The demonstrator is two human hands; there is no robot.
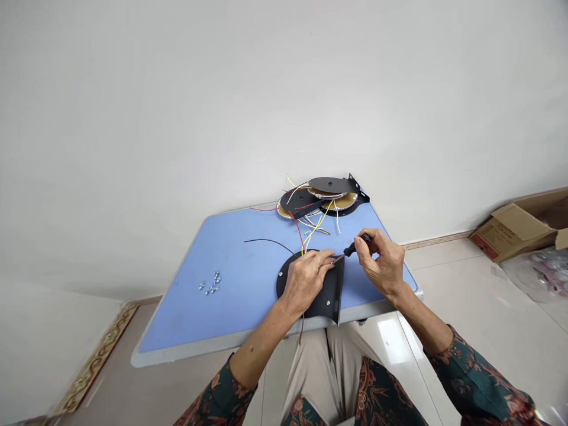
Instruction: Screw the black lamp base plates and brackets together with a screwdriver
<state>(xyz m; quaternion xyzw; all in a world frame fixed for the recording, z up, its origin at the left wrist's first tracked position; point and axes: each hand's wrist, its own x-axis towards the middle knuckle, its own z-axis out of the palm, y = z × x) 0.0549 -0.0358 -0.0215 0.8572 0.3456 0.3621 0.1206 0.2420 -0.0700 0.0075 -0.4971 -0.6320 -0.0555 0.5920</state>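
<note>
My right hand (382, 260) is wrapped round the black handle of a screwdriver (357, 244). Its shaft slants down to the left, towards a black metal bracket (337, 290) with a rounded plate and an upturned edge. Over this plate, my left hand (306, 279) is closed, thumb and fingers pinching a small shiny screw (333, 262) at the screwdriver's tip. Two silver screw heads show elsewhere on the plate. Red, yellow and white wires (303, 239) rise behind it, and a dark wire (268, 240) stretches left. My left hand hides part of the plate.
Several loose silver screws (214, 283) lie on the left of the blue tabletop (190, 313). At the back, black brackets (331, 184) with round discs and wires are piled up near the wall. An open cardboard box (510, 231) and clear plastic bags (541, 272) are on the floor at right.
</note>
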